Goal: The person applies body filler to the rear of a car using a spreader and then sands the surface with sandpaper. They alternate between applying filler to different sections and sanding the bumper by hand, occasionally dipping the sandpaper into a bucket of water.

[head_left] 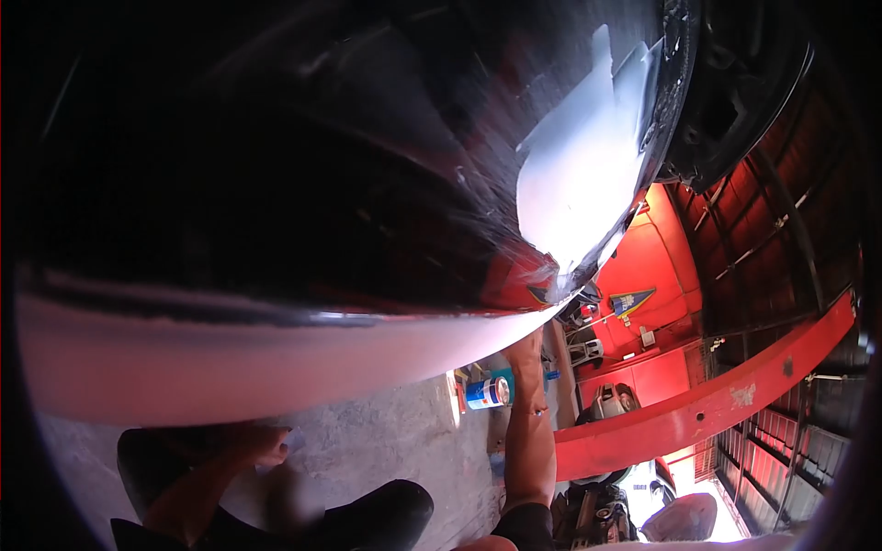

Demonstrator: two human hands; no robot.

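A glossy black vehicle panel [276, 184] fills the upper view. A whitish, filler-like patch [579, 174] covers part of it, with scuffed streaks around. Along its lower edge runs a pale pinkish band [230, 363]. My right arm reaches up to this edge; my right hand [525, 352] is at the band's far end, its fingers hidden behind the bodywork. Low on the left, my left hand [266, 445] is below the pale band, near my bent legs. Its fingers look curled; what they hold, if anything, cannot be made out.
A blue and white can [488, 393] stands on the concrete floor [367, 450] beside my right forearm. A thick red beam [698, 413] crosses the right side. Behind it are a red wall [648, 266], a pennant [631, 302] and vehicle parts [593, 519].
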